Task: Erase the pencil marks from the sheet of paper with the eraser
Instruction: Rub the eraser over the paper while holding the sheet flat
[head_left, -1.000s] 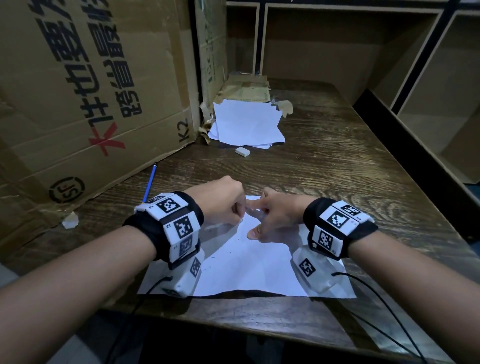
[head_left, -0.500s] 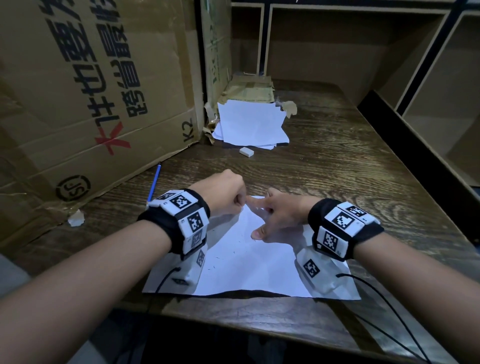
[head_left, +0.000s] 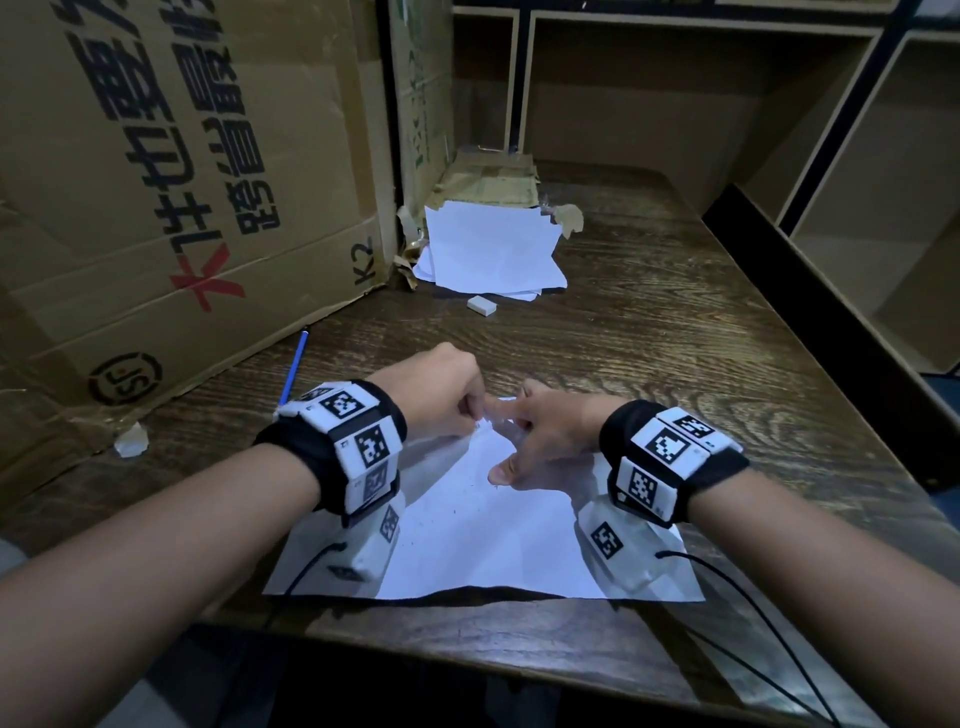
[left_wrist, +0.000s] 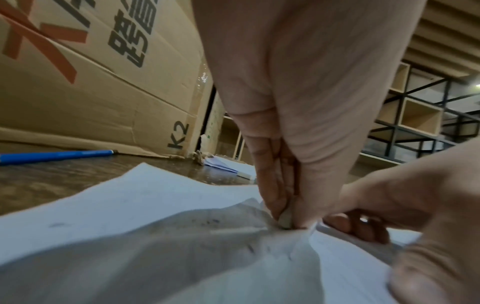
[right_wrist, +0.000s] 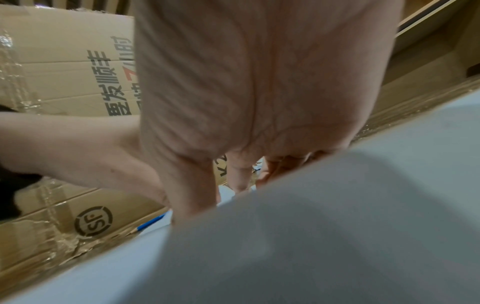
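A white sheet of paper (head_left: 483, 540) lies at the near edge of the wooden table (head_left: 649, 338), with faint dark specks on it. My left hand (head_left: 479, 417) is at the sheet's far edge and pinches a small grey eraser (left_wrist: 285, 221), its tip down on the paper. The paper is rumpled around the eraser. My right hand (head_left: 508, 441) rests on the sheet just right of it, with index finger and thumb spread and pressing the paper (right_wrist: 337, 236) flat. In the head view the eraser is hidden by my fingers.
A second white eraser (head_left: 481, 305) lies further back, in front of a stack of white sheets (head_left: 491, 249). A blue pencil (head_left: 294, 367) lies left of my hand beside a big cardboard box (head_left: 156, 182). A paper scrap (head_left: 132, 441) lies far left. Shelving (head_left: 857, 208) stands on the right.
Both hands stay at the sheet's far edge. The left hand with the eraser has shifted only slightly, and the right hand keeps pressing the paper.
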